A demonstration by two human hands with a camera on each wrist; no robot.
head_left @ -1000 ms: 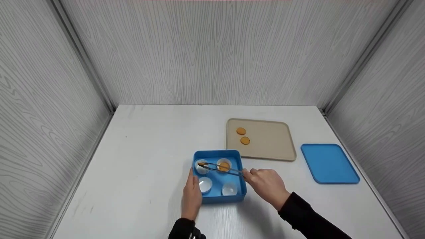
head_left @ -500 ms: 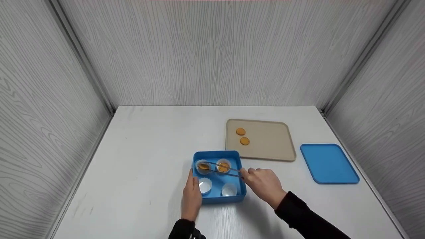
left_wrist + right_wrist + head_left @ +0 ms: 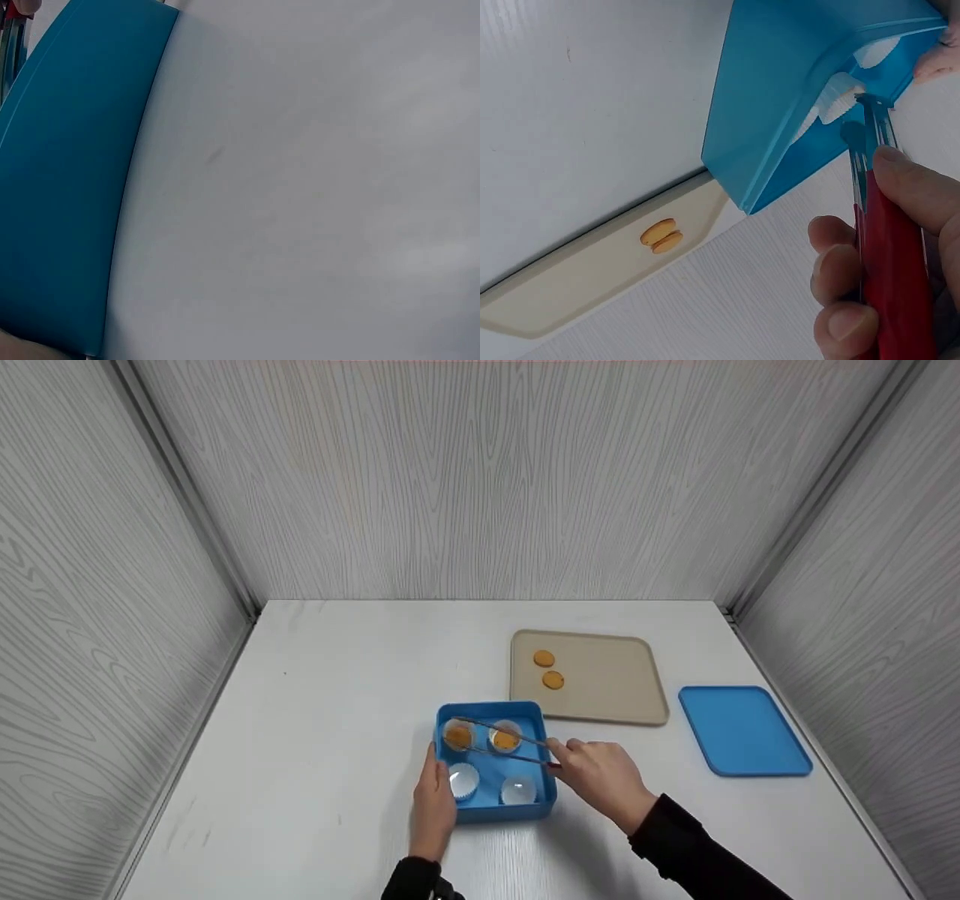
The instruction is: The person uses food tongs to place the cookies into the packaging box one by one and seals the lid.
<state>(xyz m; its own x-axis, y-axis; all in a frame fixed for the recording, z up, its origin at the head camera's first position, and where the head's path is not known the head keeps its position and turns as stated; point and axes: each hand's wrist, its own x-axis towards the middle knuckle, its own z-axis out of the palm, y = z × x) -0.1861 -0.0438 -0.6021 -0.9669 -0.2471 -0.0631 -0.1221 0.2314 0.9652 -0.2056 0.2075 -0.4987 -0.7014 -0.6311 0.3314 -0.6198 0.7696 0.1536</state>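
Observation:
My left hand [image 3: 433, 810] holds the near left side of a square blue box [image 3: 491, 811], its thumb at the rim. In my right hand [image 3: 604, 780] are metal tongs [image 3: 517, 758] with red handles [image 3: 896, 285]. Their two arms are spread apart and reach across the box to its far left. White paper cups [image 3: 463, 781] stand in the box, one near each corner. A round orange-brown biscuit [image 3: 458, 737] lies in the far left cup between the tong tips, and another biscuit [image 3: 505, 740] sits in the far right cup.
Behind the box to the right, a beige tray [image 3: 607, 679] bears two more biscuits [image 3: 553, 680]. A flat blue square tray [image 3: 745, 731] lies at the right of the white table [image 3: 337, 697]. Grey wood-grain panels [image 3: 480, 480] enclose the back and both sides.
The biscuit in the tongs has gone down into the far left cup and lies flatter. The tong arms have spread apart. My left hand stays in place.

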